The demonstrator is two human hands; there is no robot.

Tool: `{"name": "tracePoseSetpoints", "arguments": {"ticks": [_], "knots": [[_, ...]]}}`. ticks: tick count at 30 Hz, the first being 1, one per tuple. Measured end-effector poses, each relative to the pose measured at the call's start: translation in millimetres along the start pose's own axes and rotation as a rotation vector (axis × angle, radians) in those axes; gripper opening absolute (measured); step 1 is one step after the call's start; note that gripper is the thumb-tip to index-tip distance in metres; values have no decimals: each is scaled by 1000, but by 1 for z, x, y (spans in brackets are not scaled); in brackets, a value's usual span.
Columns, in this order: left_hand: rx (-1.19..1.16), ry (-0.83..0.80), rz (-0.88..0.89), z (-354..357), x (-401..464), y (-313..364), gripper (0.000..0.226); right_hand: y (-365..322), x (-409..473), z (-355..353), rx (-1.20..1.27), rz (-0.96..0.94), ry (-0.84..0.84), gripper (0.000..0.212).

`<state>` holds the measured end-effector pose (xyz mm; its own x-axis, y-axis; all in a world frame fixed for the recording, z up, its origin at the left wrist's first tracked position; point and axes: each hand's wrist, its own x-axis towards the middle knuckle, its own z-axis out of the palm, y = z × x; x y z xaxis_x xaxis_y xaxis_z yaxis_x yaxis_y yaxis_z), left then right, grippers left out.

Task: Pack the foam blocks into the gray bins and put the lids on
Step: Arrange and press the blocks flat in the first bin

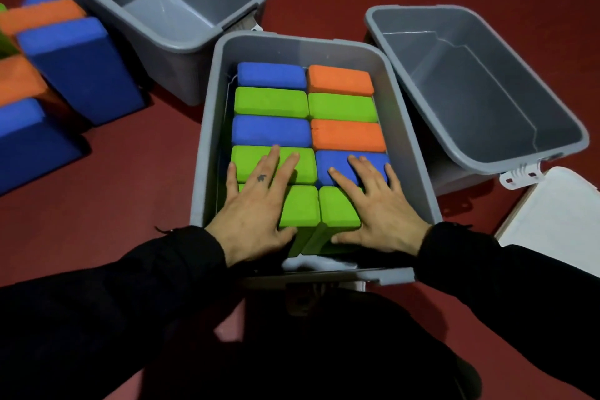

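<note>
A gray bin stands in front of me, packed with two columns of blue, green and orange foam blocks. My left hand lies flat with spread fingers on the near green blocks of the left column. My right hand lies flat on the near green block and the blue block of the right column. Both hands press down and grip nothing.
Two empty gray bins stand behind: one at the back left, one at the right. Loose blue, orange and green blocks are heaped on the red floor at the left. A white lid lies at the right.
</note>
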<state>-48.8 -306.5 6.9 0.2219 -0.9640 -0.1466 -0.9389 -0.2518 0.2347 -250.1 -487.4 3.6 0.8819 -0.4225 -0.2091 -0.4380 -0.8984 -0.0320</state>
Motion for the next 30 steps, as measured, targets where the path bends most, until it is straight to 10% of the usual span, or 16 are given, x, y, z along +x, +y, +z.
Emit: {"name": "tracePoseSetpoints", "arguments": {"ticks": [10,20,30], "knots": [[283,5,61,8,2,-3,108,-2,-1,5,-21,-65,73,129],[137,116,-7,-1,4,0,100,-2,-4,-1,295,-110,361,62],[146,61,-65,11,12,-6,95,2,10,3,43,21,-71,91]]}}
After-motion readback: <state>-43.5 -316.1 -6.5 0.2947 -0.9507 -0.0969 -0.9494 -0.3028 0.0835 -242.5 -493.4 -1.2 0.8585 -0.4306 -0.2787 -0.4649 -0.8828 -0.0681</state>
